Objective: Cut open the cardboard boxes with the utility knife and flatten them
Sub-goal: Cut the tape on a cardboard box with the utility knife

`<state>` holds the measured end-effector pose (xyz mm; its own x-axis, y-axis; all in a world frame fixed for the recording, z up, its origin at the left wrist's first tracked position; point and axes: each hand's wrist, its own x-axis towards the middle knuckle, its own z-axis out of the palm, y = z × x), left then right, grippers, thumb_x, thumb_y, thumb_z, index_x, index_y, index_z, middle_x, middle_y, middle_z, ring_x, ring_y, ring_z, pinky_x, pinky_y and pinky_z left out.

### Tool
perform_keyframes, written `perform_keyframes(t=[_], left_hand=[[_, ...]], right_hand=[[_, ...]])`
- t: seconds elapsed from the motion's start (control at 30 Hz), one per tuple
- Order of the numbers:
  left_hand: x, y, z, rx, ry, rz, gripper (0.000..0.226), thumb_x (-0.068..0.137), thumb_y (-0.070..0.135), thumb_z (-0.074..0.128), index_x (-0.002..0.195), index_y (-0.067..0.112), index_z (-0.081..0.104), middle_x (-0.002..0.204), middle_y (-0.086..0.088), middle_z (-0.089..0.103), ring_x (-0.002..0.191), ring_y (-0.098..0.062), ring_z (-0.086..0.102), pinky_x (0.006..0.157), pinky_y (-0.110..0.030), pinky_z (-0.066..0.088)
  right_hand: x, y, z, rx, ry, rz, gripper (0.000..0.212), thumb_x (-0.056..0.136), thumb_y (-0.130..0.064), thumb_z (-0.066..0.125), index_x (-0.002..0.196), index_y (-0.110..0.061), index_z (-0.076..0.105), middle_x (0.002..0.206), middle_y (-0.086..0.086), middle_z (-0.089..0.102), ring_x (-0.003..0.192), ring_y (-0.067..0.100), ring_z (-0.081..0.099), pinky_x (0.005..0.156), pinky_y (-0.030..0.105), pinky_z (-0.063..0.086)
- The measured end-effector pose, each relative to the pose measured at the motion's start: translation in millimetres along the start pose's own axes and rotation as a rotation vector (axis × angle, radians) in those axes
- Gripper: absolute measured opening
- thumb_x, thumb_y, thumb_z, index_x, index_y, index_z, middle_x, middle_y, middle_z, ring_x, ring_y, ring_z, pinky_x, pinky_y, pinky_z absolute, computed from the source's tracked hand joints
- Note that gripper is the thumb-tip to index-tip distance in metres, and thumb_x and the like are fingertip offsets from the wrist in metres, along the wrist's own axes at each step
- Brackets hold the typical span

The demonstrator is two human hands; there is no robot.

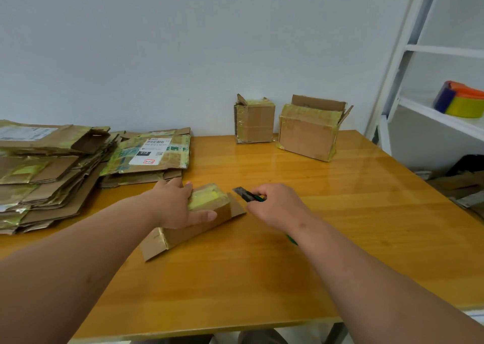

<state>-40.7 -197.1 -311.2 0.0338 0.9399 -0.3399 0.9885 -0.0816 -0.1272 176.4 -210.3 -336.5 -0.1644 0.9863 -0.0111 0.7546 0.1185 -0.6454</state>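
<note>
a small brown cardboard box (199,224) lies on its side near the middle of the wooden tabletop (262,278), long and narrow, with yellowish tape across its upper face and a loose flap sticking out flat at each end, one toward the near left and one toward the right. the left hand (180,205) lies over the box's top with fingers mostly straight, thumb along the near upper edge, pressing it down rather than curling round it. the right hand (275,207) is just to the right of the box, fingers curled around a utility knife (247,195) with a dark and green body; its grey blade end points left toward the box's right flap, close to it, though whether it touches the cardboard cannot be told. at the back of the tabletop, against the wall, two more boxes stand upright: a smaller taped box (254,120) and, beside it on the right, a wider taped box (310,131), both with top flaps raised; what is inside them is hidden. along the left side lie stacks of flattened cardboard (52,176), the nearer-centre pile topped by a piece with a white shipping label (153,151). on the white shelf (442,118) at right sit coloured tape rolls (461,100).
</note>
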Motion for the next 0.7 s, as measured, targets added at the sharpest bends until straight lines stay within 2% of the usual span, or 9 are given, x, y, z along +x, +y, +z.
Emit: perform_keyframes(t=[0.07, 0.13, 0.2, 0.27, 0.37, 0.43, 0.57, 0.63, 0.7], left_hand=[[-1.7, -3.6, -3.0, -0.064, -0.044, 0.031, 0.102, 0.079, 0.081, 0.041, 0.156, 0.023, 0.007, 0.157, -0.004, 0.018, 0.143, -0.032, 0.020, 0.114, -0.045, 0.026], [-4.0, -10.2, -9.3, -0.158, -0.079, 0.067, 0.095, 0.082, 0.066, 0.059, 0.155, 0.024, 0.015, 0.150, -0.003, 0.027, 0.134, -0.027, 0.033, 0.110, -0.042, 0.034], [-5.9, -15.6, -12.8, -0.168, -0.027, 0.100, 0.093, 0.076, 0.058, 0.071, 0.151, 0.023, 0.028, 0.136, -0.003, 0.039, 0.121, -0.024, 0.043, 0.103, -0.040, 0.042], [-7.7, -16.5, -13.6, -0.105, 0.056, 0.107, 0.095, 0.072, 0.057, 0.075, 0.149, 0.023, 0.031, 0.130, -0.002, 0.040, 0.117, -0.023, 0.044, 0.100, -0.038, 0.043], [-6.3, -15.4, -12.5, -0.028, 0.152, 0.102, 0.090, 0.069, 0.061, 0.076, 0.143, 0.022, 0.042, 0.123, 0.000, 0.041, 0.112, -0.021, 0.044, 0.096, -0.037, 0.045], [-6.8, -13.2, -11.7, -0.035, 0.210, 0.097, 0.084, 0.064, 0.063, 0.077, 0.133, 0.023, 0.049, 0.115, 0.003, 0.043, 0.103, -0.018, 0.046, 0.088, -0.034, 0.047], [-9.3, -0.5, -8.6, -0.051, 0.345, 0.066, 0.076, 0.062, 0.066, 0.077, 0.120, 0.028, 0.046, 0.114, 0.006, 0.044, 0.098, -0.016, 0.047, 0.077, -0.031, 0.049], [-7.7, 0.0, -5.4, -0.134, 0.347, 0.072, 0.066, 0.069, 0.061, 0.075, 0.118, 0.030, 0.044, 0.118, 0.003, 0.043, 0.104, -0.019, 0.047, 0.083, -0.034, 0.049], [-9.6, -5.8, -5.3, -0.408, 0.246, 0.089, 0.048, 0.081, 0.051, 0.069, 0.117, 0.031, 0.045, 0.121, 0.000, 0.046, 0.106, -0.022, 0.050, 0.084, -0.034, 0.047]], right_hand=[[1.0, -9.0, 3.7, 0.005, -0.040, -0.009, 0.027, 0.091, -0.025, 0.056, 0.112, -0.016, 0.070, 0.096, 0.009, 0.070, 0.074, 0.023, 0.059, 0.059, 0.033, 0.043], [3.1, -14.5, 7.4, -0.062, -0.081, -0.005, 0.033, 0.091, -0.017, 0.053, 0.120, -0.014, 0.068, 0.110, 0.010, 0.069, 0.090, 0.028, 0.064, 0.072, 0.039, 0.054], [4.6, -16.2, 9.7, -0.110, -0.091, 0.008, 0.036, 0.091, -0.012, 0.052, 0.125, -0.016, 0.064, 0.119, 0.009, 0.066, 0.100, 0.028, 0.063, 0.085, 0.043, 0.057], [6.0, -16.4, 11.1, -0.133, -0.080, 0.004, 0.037, 0.093, -0.012, 0.054, 0.128, -0.019, 0.062, 0.121, 0.008, 0.065, 0.104, 0.028, 0.062, 0.089, 0.043, 0.056], [7.3, -17.9, 12.1, -0.147, -0.042, 0.005, 0.036, 0.092, -0.013, 0.055, 0.127, -0.022, 0.063, 0.116, 0.006, 0.067, 0.098, 0.027, 0.063, 0.082, 0.040, 0.057], [9.2, -19.7, 12.9, -0.174, -0.026, 0.008, 0.035, 0.091, -0.013, 0.057, 0.124, -0.022, 0.064, 0.112, 0.006, 0.068, 0.096, 0.026, 0.063, 0.080, 0.038, 0.056], [13.9, -23.0, 15.8, -0.187, -0.010, 0.026, 0.031, 0.088, -0.016, 0.058, 0.117, -0.020, 0.068, 0.095, 0.006, 0.069, 0.081, 0.026, 0.064, 0.060, 0.032, 0.050], [15.1, -23.1, 17.2, -0.189, -0.014, 0.043, 0.030, 0.088, -0.016, 0.058, 0.115, -0.018, 0.069, 0.088, 0.005, 0.067, 0.078, 0.025, 0.064, 0.053, 0.029, 0.045], [15.0, -21.6, 18.7, -0.175, -0.008, 0.054, 0.028, 0.088, -0.016, 0.058, 0.114, -0.016, 0.069, 0.086, 0.005, 0.067, 0.078, 0.026, 0.065, 0.055, 0.031, 0.047]])
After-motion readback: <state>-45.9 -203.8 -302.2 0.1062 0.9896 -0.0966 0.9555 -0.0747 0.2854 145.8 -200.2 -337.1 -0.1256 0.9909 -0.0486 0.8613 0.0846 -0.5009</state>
